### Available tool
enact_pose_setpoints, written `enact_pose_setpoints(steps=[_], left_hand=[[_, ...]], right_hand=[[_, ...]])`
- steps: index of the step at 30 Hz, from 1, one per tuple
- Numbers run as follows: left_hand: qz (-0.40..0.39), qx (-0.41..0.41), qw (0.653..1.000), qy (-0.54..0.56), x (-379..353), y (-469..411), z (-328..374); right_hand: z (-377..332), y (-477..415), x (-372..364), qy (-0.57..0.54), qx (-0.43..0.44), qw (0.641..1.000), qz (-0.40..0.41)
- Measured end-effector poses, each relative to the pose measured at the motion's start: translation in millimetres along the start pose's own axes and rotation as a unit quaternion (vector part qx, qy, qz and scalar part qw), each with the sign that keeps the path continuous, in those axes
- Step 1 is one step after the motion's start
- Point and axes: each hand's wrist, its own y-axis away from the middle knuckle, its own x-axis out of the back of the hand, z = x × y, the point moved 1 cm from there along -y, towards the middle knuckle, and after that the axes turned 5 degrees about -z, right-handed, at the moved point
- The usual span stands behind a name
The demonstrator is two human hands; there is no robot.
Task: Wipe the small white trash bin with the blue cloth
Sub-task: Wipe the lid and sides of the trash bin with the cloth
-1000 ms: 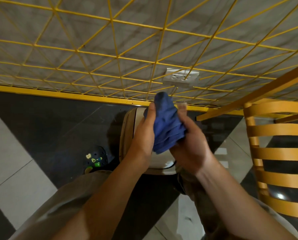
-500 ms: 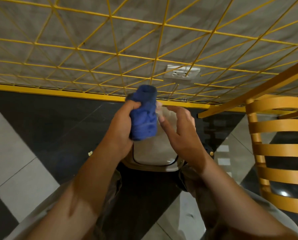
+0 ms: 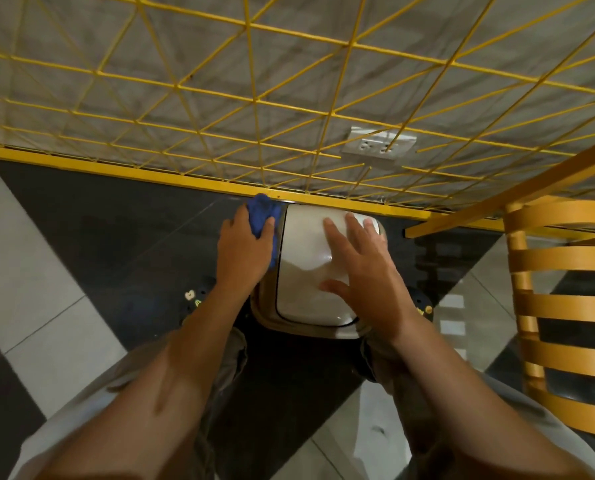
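The small white trash bin (image 3: 303,244) stands on the dark floor against the yellow rail, seen from above, its glossy lid framed by a beige rim. My left hand (image 3: 242,247) presses the bunched blue cloth (image 3: 263,213) against the bin's left side near the back corner. My right hand (image 3: 361,258) lies flat on the lid with fingers spread, covering its right half. The bin's walls are mostly hidden below the lid.
A yellow wire grid (image 3: 254,98) covers the wall right behind the bin, with a wall socket (image 3: 379,147) behind it. A yellow slatted chair (image 3: 566,306) stands close on the right. My knees flank the bin; dark shoes with charms (image 3: 192,299) show beside it.
Both hands have dropped from in front of me to the bin. The left hand took the cloth alone to the bin's left side; the right hand let go and landed flat on the lid.
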Motion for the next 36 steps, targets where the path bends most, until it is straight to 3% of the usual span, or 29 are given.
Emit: enact_pose_setpoints(steps=[4, 7, 15, 22, 27, 29, 32, 36], left_hand=[[-0.068, 0.105, 0.991, -0.043, -4, 5, -25], [-0.065, 0.104, 0.992, -0.022, -2, 4, -21], [0.038, -0.114, 0.992, -0.031, 5, 12, 15], [0.04, 0.001, 0.999, -0.03, 2, 23, 6], [0.048, -0.145, 0.986, -0.059, -1, 23, 19], [0.054, -0.165, 0.982, -0.074, -4, 24, 20], [0.071, -0.105, 0.99, -0.063, -5, 33, 13], [0.021, 0.083, 0.996, -0.004, -8, 47, -4]], right_hand=[[-2, 0, 0, 0.004, -0.002, 1.0, 0.008], [-2, -1, 0, 0.011, -0.002, 1.0, 0.004], [-2, -3, 0, 0.001, -0.009, 1.0, -0.009], [-3, -3, 0, -0.008, -0.012, 1.0, -0.005], [-2, -4, -1, -0.006, -0.014, 1.0, -0.005], [-2, -4, -1, -0.003, -0.014, 1.0, -0.004], [-1, -4, -2, -0.001, -0.013, 1.0, -0.003], [-2, -4, 0, 0.002, -0.017, 1.0, -0.007]])
